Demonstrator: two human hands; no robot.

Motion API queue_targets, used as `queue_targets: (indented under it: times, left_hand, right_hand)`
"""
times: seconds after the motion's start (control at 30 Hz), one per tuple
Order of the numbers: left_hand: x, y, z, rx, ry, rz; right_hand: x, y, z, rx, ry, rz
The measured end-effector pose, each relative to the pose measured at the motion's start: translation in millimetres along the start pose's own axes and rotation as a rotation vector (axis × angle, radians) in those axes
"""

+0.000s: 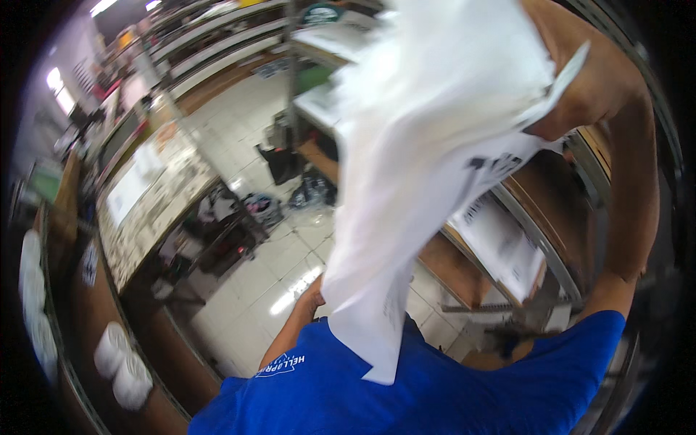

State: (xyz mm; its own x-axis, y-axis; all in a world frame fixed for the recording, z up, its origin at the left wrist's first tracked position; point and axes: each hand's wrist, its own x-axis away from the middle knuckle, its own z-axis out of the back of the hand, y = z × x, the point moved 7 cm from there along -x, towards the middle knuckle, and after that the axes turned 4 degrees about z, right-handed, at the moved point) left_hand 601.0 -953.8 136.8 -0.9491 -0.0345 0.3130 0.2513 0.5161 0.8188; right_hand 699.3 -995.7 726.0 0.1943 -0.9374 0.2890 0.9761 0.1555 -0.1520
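A large white printed sheet (428,167) with dark lettering hangs in front of me, bent and smeared by motion in its upper part. It hides much of the middle of the view. High on the right, my right hand (580,80) is closed on the sheet's edge, with the arm raised and bent. Lower down, my left hand (313,293) is beside the sheet's left edge. Its fingers are partly hidden there, so I cannot tell whether they grip it. The sheet's lower corner hangs in front of my blue shirt (348,391).
On the right stands a metal rack holding printed white sheets (500,243). A speckled counter (170,196) with papers is at the left. White wrapped bundles (123,366) lie on a lower left shelf. Dark plastic bags (312,190) sit on the tiled floor (261,283).
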Motion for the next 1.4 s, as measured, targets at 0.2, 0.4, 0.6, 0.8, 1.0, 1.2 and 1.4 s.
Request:
queue_targets:
  times: [0.2,0.4,0.6,0.8,1.0,1.2,1.4]
  left_hand:
    - [61.1,-16.0,67.3,0.464,-0.025,0.048]
    - [68.6,84.4,100.7,0.722,-0.203,-0.206]
    - [100.7,154.3,150.4,0.863,-0.381,-0.396]
    - [144.9,181.3,223.7,0.778,-0.037,-0.610]
    - [242.4,199.0,313.2,0.541,0.636,-0.730]
    - [397.2,222.5,415.2,0.268,1.284,-0.522]
    - [490.0,227.8,540.7,0.004,1.442,-0.500]
  right_hand:
    - [-141.9,-52.3,1.6,0.061,0.032,0.519]
    - [-235.6,-67.2,9.1,0.028,0.061,0.686]
    - [-350.5,-79.8,13.5,0.051,-0.055,0.853]
    - [-426.6,-100.4,30.0,0.090,-0.159,1.024]
    - [-508.6,-116.1,1.3,0.055,-0.246,1.259]
    - [-595.9,-126.0,-76.5,0.254,0.066,1.310]
    - [-705.1,-120.4,-172.1,0.326,0.392,1.271]
